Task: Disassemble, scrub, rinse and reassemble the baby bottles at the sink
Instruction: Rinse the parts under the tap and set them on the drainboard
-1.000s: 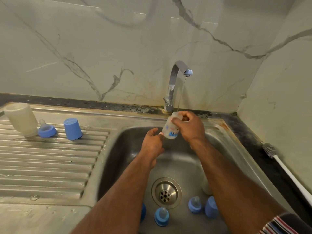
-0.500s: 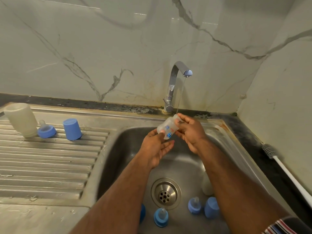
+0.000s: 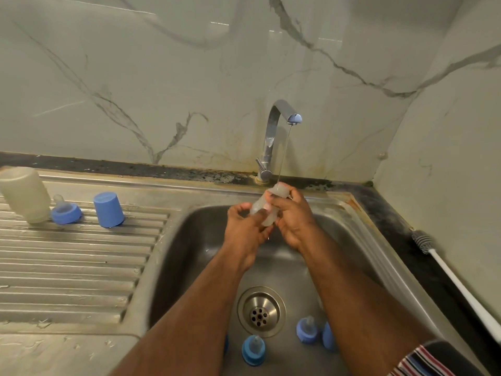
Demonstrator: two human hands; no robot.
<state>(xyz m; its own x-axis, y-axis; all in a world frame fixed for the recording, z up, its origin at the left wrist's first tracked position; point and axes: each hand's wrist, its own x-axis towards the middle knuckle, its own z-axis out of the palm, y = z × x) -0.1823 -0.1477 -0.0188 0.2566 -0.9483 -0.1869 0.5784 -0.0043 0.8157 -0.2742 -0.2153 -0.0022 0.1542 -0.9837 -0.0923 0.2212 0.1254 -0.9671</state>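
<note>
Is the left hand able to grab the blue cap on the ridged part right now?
Probably not yet: the left hand is holding the bottle under the tap. The way to the blue cap looks free.

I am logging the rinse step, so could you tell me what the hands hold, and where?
Both hands hold the clear bottle under the tap: right hand round its upper part, left hand at its lower side.

Bottle (image 3: 264, 210) under tap (image 3: 273, 137), caps (image 3: 109, 209) on drainboard (image 3: 67, 267) left, brush (image 3: 461, 283) right
</note>
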